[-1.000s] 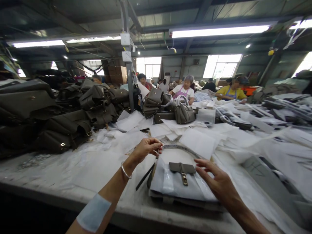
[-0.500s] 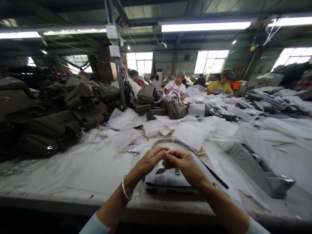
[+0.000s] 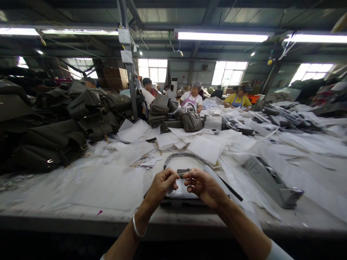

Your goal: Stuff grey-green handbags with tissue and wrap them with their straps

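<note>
One bag (image 3: pixel 180 188) lies on the worktop (image 3: pixel 81 218), directly in front of the person, its handle (image 3: pixel 187 155) arching away. Over it, the left hand (image 3: pixel 162 183) and right hand (image 3: pixel 206 186) are close together, fingers bent and tips nearly meeting; I cannot tell whether they pinch something thin. White sheets (image 3: pixel 206 146) lie beyond the handle, a grey object (image 3: pixel 264 180) sits to the right, and dark bags (image 3: pixel 55 139) are heaped at left.

One left hand (image 3: pixel 163 183) and one right hand (image 3: pixel 204 186) are at one near bag (image 3: pixel 182 192); right of it, one dispenser (image 3: pixel 267 182); beyond it, one pole (image 3: pixel 132 83), two sockets (image 3: pixel 124 35), four tube lamps (image 3: pixel 223 37); left of it, perhaps five or more dark bags (image 3: pixel 51 139) in shadow.
</note>
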`<state>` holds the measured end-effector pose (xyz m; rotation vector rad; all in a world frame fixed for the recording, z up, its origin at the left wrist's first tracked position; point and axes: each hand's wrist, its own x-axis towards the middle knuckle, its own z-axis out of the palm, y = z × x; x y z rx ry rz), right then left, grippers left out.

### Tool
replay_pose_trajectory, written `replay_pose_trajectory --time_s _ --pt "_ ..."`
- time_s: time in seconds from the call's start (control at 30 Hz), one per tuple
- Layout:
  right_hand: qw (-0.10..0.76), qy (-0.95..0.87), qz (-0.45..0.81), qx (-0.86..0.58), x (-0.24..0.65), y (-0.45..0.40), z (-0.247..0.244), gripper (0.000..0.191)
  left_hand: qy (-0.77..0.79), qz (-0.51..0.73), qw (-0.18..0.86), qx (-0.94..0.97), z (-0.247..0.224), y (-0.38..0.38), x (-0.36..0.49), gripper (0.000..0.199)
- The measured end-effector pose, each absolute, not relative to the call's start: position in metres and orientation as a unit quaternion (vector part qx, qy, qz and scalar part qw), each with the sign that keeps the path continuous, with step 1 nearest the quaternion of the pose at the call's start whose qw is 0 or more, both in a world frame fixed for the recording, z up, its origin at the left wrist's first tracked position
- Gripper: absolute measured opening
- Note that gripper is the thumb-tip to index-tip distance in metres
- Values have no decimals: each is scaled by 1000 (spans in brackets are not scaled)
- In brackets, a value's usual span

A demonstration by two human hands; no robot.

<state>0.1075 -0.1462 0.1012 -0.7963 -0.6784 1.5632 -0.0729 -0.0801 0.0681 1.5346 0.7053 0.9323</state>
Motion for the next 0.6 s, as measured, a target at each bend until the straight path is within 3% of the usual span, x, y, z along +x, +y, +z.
replay_pose_trajectory --time_s 0.3,0.43,0.6 --pt "694 -174 648 -261 90 -159 115 20 261 371 606 653 72 -111 -75 35" --pt "669 -289 616 -301 89 -154 136 25 246 335 621 665 82 -99 -76 40" --pt "585 -465 481 -459 106 -97 148 34 417 381 461 684 68 -23 -87 28"
